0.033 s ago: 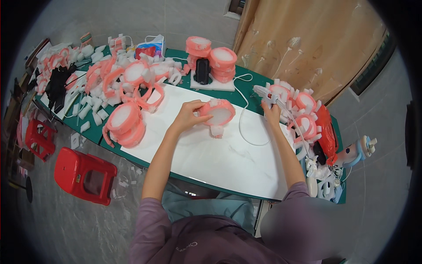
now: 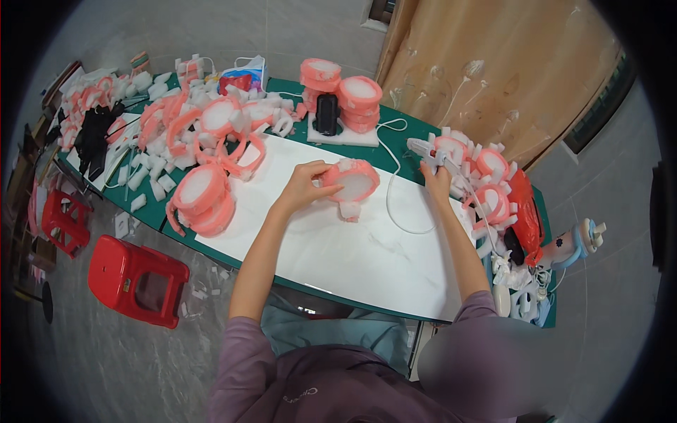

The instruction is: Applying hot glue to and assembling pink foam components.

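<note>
- The left hand (image 2: 310,185) is pinching a pink-and-white foam piece (image 2: 357,186), sitting at its three o'clock.
- The right hand (image 2: 438,180) is gripping a pale gun-shaped tool (image 2: 423,149), with the foam piece at its nine o'clock.

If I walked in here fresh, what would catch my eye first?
Probably the pink-and-white foam pieces heaped across the left of the green table. Next, the round foam piece in the left hand over the white board, with what looks like a glue gun in the right hand. Then come red plastic stools on the floor at left.
</note>
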{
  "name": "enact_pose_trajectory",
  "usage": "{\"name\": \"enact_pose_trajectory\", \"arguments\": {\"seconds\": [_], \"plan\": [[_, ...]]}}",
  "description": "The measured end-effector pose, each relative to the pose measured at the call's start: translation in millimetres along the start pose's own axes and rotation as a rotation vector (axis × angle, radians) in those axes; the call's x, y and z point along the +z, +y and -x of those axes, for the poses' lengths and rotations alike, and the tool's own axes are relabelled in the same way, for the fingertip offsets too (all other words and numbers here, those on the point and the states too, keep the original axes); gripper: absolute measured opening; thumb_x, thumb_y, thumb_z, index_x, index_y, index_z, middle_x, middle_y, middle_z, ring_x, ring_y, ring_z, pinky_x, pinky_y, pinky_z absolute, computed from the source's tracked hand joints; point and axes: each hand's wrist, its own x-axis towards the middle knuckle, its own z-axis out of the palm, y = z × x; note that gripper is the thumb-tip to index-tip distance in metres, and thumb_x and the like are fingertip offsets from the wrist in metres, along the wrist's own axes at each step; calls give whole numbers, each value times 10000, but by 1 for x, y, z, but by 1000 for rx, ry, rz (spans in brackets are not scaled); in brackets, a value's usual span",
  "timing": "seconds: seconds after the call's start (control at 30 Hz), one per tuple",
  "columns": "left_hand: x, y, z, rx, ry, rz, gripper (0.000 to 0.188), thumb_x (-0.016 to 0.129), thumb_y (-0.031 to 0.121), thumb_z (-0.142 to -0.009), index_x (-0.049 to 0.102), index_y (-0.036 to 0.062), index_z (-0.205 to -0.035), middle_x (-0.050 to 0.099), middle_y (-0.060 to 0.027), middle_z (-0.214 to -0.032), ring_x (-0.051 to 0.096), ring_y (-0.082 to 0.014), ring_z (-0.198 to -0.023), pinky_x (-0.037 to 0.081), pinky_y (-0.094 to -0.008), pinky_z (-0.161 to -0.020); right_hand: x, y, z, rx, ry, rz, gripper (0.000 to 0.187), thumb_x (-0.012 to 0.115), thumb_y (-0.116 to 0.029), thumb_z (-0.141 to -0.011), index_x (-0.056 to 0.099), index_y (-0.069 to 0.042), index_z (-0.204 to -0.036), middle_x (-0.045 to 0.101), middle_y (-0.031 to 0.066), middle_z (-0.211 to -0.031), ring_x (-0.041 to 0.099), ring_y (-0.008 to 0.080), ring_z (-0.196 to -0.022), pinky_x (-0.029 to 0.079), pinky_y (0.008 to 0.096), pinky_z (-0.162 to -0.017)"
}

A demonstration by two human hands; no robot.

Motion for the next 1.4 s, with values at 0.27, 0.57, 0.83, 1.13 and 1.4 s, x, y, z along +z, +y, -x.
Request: {"name": "enact_pose_trajectory", "arguments": {"seconds": [0.27,0.57,0.83,1.13,1.4], "plan": [[-4,-10,4,53,44,-48,341,730,132,-624,617,-17,-909,576,-76,-744,526,-149,-665,438,-255,-636,-5,-18,9,-67,-89,39,429,625,-302,-758,548,47,-996,609,201,-770,593,331,-695,439,406,-660],[-2,-9,0,86,19,-40,342,740,152,-620,615,-21,-888,580,-82,-751,522,-161,-661,436,-265,-622,-57,-71,75,-386,98,439,397,627,-172,-756,521,-12,-1103,564,157,-1036,553,224,-874,446,290,-675],[-2,-11,-3,-22,-31,92,304,715,95,-654,593,-36,-900,558,-60,-793,528,-136,-743,450,-259,-734,-1,-140,79,-98,-445,-513,403,630,-68,-748,503,-16,-1127,572,62,-1036,501,96,-749,414,201,-632],[-33,49,22,228,191,-464,390,702,122,-657,592,16,-1015,610,-114,-974,591,-245,-859,443,-314,-799,24,-130,100,4,-415,-842,331,567,-79,-824,487,25,-1127,522,62,-1063,492,116,-938,381,214,-825],[-220,74,74,-121,800,-610,199,536,-1,-752,633,42,-920,618,-87,-823,591,-156,-727,465,-270,-606,28,-133,97,28,-400,-898,366,560,-129,-844,456,6,-1168,512,64,-1093,485,131,-982,370,228,-855]]}}
